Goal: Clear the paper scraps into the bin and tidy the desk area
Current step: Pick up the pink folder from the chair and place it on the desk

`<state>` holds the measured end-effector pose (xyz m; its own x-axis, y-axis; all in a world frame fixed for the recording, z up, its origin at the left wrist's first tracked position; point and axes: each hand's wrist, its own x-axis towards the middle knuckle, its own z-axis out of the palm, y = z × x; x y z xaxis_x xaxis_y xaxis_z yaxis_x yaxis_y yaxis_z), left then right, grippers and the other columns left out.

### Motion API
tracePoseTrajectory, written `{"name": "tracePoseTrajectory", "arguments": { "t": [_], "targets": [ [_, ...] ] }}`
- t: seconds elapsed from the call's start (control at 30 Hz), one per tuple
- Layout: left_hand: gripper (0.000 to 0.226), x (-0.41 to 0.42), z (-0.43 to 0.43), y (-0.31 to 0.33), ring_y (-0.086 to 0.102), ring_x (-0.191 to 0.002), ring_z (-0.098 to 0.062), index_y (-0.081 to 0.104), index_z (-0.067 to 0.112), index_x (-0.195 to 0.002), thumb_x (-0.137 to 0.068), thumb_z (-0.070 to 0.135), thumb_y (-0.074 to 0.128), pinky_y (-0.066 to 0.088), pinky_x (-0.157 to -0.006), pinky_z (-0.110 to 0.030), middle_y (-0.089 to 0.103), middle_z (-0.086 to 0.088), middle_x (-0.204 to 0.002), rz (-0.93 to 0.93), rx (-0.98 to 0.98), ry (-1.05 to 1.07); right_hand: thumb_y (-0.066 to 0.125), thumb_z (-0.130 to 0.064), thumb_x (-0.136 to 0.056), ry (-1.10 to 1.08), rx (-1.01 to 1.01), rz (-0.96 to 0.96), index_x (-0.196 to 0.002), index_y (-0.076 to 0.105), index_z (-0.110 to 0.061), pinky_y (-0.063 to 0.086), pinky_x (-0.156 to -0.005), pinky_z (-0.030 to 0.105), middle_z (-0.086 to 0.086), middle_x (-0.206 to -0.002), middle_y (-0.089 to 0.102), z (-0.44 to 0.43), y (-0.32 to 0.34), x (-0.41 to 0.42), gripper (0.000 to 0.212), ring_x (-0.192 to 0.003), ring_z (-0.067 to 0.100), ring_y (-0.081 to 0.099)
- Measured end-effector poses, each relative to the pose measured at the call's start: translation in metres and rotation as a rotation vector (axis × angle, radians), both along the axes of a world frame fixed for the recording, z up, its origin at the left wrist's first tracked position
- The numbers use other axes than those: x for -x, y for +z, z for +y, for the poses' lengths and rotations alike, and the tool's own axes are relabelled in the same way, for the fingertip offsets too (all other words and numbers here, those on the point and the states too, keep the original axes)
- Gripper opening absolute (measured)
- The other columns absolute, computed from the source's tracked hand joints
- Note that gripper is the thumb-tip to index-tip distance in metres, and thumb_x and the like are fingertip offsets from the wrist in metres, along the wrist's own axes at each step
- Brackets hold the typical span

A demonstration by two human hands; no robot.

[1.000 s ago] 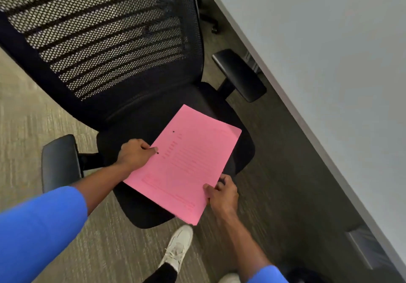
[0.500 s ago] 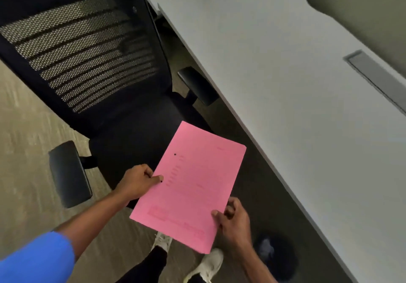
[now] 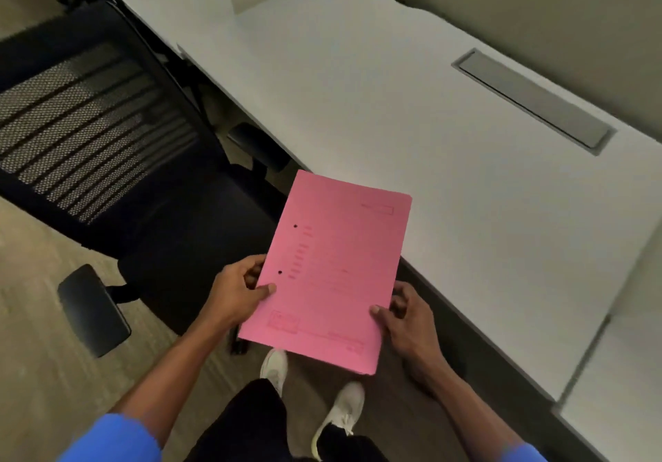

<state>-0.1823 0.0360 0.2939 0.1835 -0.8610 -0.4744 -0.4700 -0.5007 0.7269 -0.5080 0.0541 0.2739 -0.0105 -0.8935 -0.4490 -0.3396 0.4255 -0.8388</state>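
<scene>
Two hands on one pink folder (image 3: 331, 271), head view only. Left hand (image 3: 236, 291) grips folder's left long edge near the lower punch hole: thumb on top, fingers curled beneath, clamped on the card. Right hand (image 3: 406, 313) takes the right long edge near the bottom corner, thumb on top face, fingers wrapped under; also clamped. Folder held in the air, tilted, w/ its top right corner overlapping the near edge of the white desk (image 3: 412, 110); can't tell whether it touches the desk. Rest of folder hangs over floor and the front of the office chair (image 3: 118, 160). Two punch holes along left edge, faint printed boxes on the cover, text not legible.

Chair: black mesh back, seat just left of the folder, one armrest at lower left, other armrest tucked beside the desk edge. Grey cable-tray lid (image 3: 533, 101) set flush in desk toward far right edge. Blue sleeves at bottom corners. White shoes (image 3: 340, 413) on the carpet below the folder.
</scene>
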Motion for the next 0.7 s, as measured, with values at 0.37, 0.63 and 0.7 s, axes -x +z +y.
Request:
{"name": "tracePoseTrajectory", "arguments": {
  "t": [0.37, 0.63, 0.7],
  "targets": [
    [0.064, 0.033, -0.080, 0.020, 0.077, -0.107, -0.022, 0.058, 0.034, -0.149, -0.094, 0.010, 0.079, 0.067, -0.091, -0.050, 0.075, 0.003, -0.120, 0.077, 0.111, -0.022, 0.075, -0.030, -0.097, -0.037, 0.106, 0.089, -0.135, 0.056, -0.028, 0.064, -0.098, 0.049, -0.010, -0.130, 0.073, -0.082, 0.034, 0.029, 0.043, -0.111, 0.014, 0.075],
    [0.060, 0.018, -0.127, 0.022, 0.077, -0.104, -0.014, 0.061, 0.033, -0.143, -0.090, 0.013, 0.083, 0.067, -0.089, -0.040, 0.075, 0.010, -0.119, 0.048, 0.159, -0.069, 0.077, -0.035, -0.095, -0.126, 0.104, 0.109, -0.131, 0.057, -0.036, 0.067, -0.083, 0.029, -0.017, -0.121, 0.075, -0.106, 0.031, 0.010, 0.041, -0.095, 0.010, 0.078],
    [0.058, 0.005, -0.163, 0.025, 0.078, -0.098, -0.010, 0.064, 0.032, -0.141, -0.090, 0.013, 0.083, 0.067, -0.080, -0.032, 0.076, 0.011, -0.113, 0.035, 0.176, -0.087, 0.077, -0.034, -0.095, -0.161, 0.118, 0.107, -0.130, 0.058, -0.036, 0.064, -0.072, 0.020, -0.020, -0.118, 0.075, -0.131, 0.032, -0.005, 0.040, -0.091, 0.005, 0.078]
  ]
}}
